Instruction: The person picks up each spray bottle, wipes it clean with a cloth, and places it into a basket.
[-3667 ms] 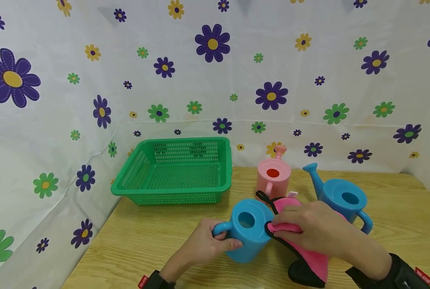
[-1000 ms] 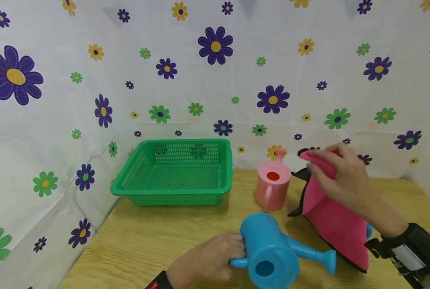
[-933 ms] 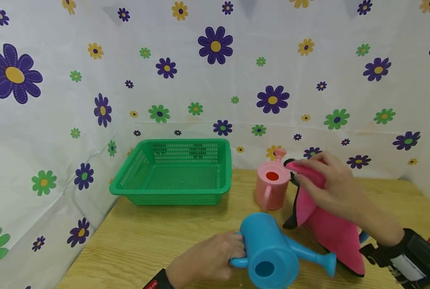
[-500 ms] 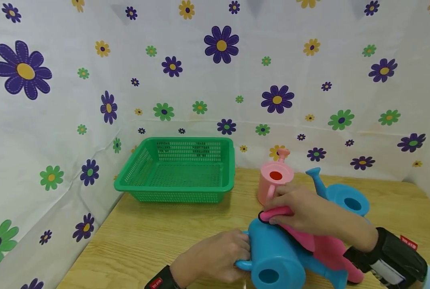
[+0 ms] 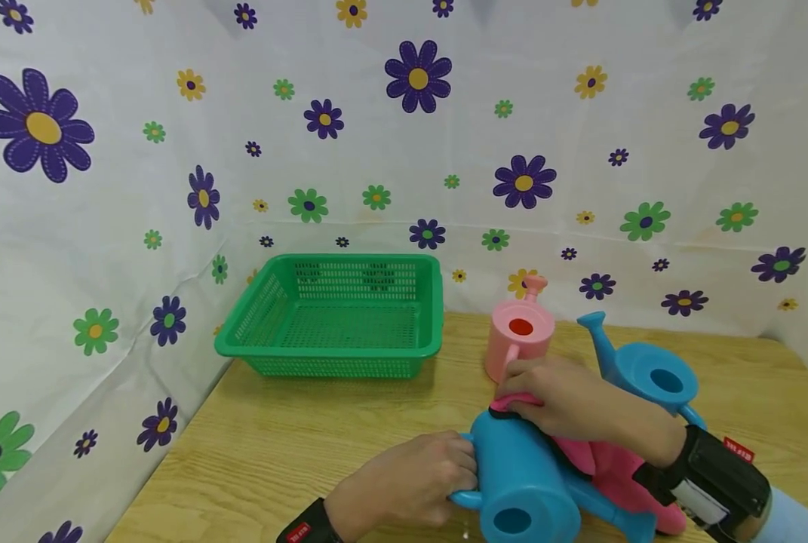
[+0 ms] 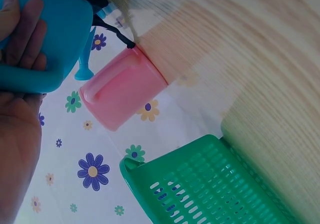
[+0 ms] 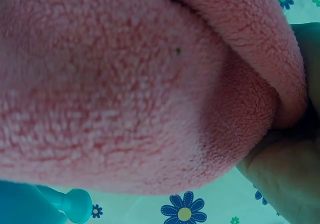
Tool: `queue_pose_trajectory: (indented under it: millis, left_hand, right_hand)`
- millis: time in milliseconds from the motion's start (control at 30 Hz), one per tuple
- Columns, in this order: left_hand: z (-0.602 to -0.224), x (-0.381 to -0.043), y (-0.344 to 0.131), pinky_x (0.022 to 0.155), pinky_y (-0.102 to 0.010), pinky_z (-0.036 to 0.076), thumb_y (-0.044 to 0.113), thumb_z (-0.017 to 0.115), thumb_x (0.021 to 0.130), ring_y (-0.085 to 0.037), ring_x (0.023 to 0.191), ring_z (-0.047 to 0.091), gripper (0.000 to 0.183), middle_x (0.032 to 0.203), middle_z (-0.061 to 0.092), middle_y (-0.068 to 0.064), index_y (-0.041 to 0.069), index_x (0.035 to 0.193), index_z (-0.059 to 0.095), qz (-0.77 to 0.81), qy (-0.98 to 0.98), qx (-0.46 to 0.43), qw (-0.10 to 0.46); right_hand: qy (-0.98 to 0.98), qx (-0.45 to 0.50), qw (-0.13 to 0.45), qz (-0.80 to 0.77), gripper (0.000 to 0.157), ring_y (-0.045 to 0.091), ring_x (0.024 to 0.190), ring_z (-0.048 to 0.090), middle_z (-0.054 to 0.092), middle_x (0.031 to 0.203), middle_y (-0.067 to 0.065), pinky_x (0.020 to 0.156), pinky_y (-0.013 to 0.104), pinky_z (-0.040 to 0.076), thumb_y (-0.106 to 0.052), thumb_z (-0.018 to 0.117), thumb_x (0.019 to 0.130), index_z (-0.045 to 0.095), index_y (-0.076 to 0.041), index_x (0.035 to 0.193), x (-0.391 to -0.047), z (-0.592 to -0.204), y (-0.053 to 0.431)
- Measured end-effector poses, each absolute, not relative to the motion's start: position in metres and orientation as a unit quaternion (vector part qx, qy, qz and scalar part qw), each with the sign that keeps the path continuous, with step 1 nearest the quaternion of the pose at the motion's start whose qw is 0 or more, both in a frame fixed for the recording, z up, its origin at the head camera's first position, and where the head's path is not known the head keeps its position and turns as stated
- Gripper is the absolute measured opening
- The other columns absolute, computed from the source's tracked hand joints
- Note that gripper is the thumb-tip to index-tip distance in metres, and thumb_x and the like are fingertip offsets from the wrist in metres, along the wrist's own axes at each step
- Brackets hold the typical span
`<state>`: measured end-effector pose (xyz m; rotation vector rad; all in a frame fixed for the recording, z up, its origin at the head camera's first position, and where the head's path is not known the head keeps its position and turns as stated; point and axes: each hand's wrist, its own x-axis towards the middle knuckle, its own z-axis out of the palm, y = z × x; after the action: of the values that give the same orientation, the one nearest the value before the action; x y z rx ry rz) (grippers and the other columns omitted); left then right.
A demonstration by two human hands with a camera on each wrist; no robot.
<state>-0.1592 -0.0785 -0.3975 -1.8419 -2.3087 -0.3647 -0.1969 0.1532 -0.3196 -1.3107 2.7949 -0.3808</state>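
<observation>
My left hand (image 5: pixel 410 479) grips the handle of a blue watering can (image 5: pixel 522 471). The can is tipped over, its top opening toward me and its spout pointing right. In the left wrist view, fingers curl between the handle and the can's body. My right hand (image 5: pixel 580 400) pinches a folded pink cleaning cloth (image 5: pixel 617 467) with black edging, laid against the far end of the can. The rest of the cloth hangs behind the spout. Fuzzy pink fabric fills most of the right wrist view, where the right thumb (image 7: pixel 280 169) shows below a fold.
A pink watering can (image 5: pixel 520 339) stands upright just beyond my right hand. Another blue watering can (image 5: pixel 651 369) stands to its right. A green plastic basket (image 5: pixel 336 363) sits at the back left of the wooden table (image 5: pixel 295 437). Flower-printed sheeting (image 5: pixel 349 151) hangs behind.
The left hand has turned the blue watering can from upright onto its side. The right hand swung the cloth up and right, then brought it back left and down onto the can.
</observation>
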Motion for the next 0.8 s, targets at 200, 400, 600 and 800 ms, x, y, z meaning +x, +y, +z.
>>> queue_pose_trajectory:
  millis: [200, 400, 600, 800]
  left_hand:
    - [-0.398, -0.161, -0.078, 0.068, -0.021, 0.033, 0.0, 0.067, 0.072, -0.009, 0.069, 0.036, 0.04, 0.062, 0.032, 0.006, 0.017, 0.059, 0.034, -0.102, -0.771, -0.621, 0.097]
    - [-0.401, -0.163, -0.079, 0.071, -0.021, 0.039, 0.003, 0.069, 0.073, -0.008, 0.072, 0.04, 0.038, 0.063, 0.041, 0.008, 0.018, 0.061, 0.037, -0.092, -0.779, -0.613, 0.09]
    - [-0.401, -0.163, -0.081, 0.075, -0.02, 0.041, 0.004, 0.069, 0.073, -0.007, 0.075, 0.043, 0.035, 0.065, 0.044, 0.009, 0.019, 0.062, 0.041, -0.079, -0.788, -0.604, 0.084]
    - [-0.402, -0.165, -0.083, 0.073, -0.021, 0.04, 0.001, 0.068, 0.069, -0.007, 0.074, 0.042, 0.035, 0.065, 0.044, 0.009, 0.019, 0.061, 0.039, -0.071, -0.787, -0.605, 0.098]
  right_hand:
    - [0.891, -0.434, 0.034, -0.128, 0.027, 0.009, 0.083, 0.063, 0.069, 0.097, -0.004, 0.074, 0.035, 0.06, -0.019, 0.074, 0.085, 0.073, -0.015, 0.112, -0.192, -0.318, 0.153]
    - [0.881, -0.446, 0.064, -0.146, 0.026, 0.006, 0.083, 0.061, 0.068, 0.097, -0.006, 0.078, 0.034, 0.059, -0.022, 0.072, 0.086, 0.073, -0.016, 0.112, -0.182, -0.314, 0.152]
    - [0.875, -0.455, 0.071, -0.151, 0.025, 0.003, 0.083, 0.06, 0.069, 0.095, -0.009, 0.079, 0.035, 0.059, -0.023, 0.072, 0.087, 0.073, -0.018, 0.112, -0.171, -0.309, 0.151]
    - [0.86, -0.472, 0.07, -0.18, 0.025, 0.004, 0.086, 0.062, 0.071, 0.099, -0.01, 0.078, 0.035, 0.06, -0.022, 0.074, 0.086, 0.072, -0.021, 0.11, -0.162, -0.307, 0.149]
